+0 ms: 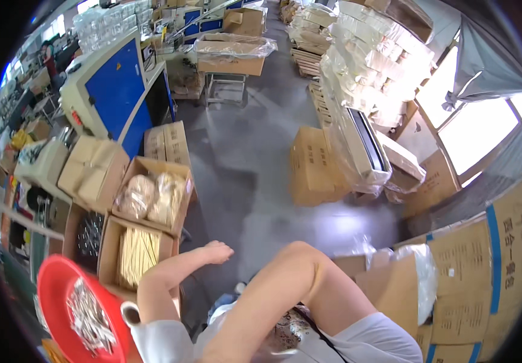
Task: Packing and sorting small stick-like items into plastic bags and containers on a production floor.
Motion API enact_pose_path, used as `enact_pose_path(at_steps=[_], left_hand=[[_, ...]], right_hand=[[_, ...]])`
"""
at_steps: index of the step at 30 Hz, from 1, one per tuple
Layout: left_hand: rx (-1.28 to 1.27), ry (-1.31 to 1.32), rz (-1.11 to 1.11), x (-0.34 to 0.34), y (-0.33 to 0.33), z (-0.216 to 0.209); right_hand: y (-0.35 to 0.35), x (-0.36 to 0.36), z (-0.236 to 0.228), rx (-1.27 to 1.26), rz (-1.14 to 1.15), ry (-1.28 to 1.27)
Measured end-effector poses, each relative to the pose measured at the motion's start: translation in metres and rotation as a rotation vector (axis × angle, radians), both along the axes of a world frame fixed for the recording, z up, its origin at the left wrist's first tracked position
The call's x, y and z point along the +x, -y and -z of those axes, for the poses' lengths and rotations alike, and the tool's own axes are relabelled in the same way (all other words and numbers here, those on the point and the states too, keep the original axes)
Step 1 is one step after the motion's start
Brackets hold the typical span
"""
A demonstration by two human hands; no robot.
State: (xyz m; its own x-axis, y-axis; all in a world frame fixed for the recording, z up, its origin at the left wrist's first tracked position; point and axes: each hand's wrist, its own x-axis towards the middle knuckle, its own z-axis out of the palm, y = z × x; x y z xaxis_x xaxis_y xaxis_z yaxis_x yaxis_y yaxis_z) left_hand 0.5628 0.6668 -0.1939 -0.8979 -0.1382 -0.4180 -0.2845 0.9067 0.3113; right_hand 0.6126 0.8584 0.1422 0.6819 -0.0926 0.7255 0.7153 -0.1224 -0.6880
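My left hand (217,253) hangs over the grey floor, its fingers curled together, with no object visible in it. My left forearm passes beside a carton of long pale yellow sticks (140,254). My right arm (273,296) is bent sharply across my body; its forearm runs to the lower edge, and the hand lies outside the picture. Near my left elbow stands a red plastic tub (52,290) holding many small whitish wrapped pieces (88,314). A cardboard roll end (130,312) sits between the tub and my sleeve.
Behind the sticks, an open carton (179,209) holds clear-bagged items; dark pieces (90,233) fill another. A blue-and-cream machine (119,91) stands far left. A brown carton (312,169) and wrapped stacks (364,60) line the right. Flattened cartons (463,278) stand at near right.
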Motion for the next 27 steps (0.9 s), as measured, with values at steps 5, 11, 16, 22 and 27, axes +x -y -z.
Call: enact_pose_path(at_steps=[5,11,16,22,27], left_hand=[[-0.203,-0.189,0.097,-0.055,0.164,0.001],[-0.223,-0.112,-0.042,-0.033,0.361,-0.020],[0.532,-0.262,-1.002,-0.040,0.471,-0.036],[0.544,-0.251,-0.842,-0.058,0.657,0.000],[-0.037,-0.303,-0.832,-0.081,0.886,-0.043]], right_hand=[[0.230,-0.155,0.013,-0.036,0.129,-0.076],[0.483,-0.368,0.099,0.700,0.894,-0.788],[0.671,-0.369,0.098,0.663,0.756,-0.810],[0.932,-0.348,0.155,0.539,0.684,-0.981],[1.120,-0.384,0.182,0.675,1.010,-0.872]])
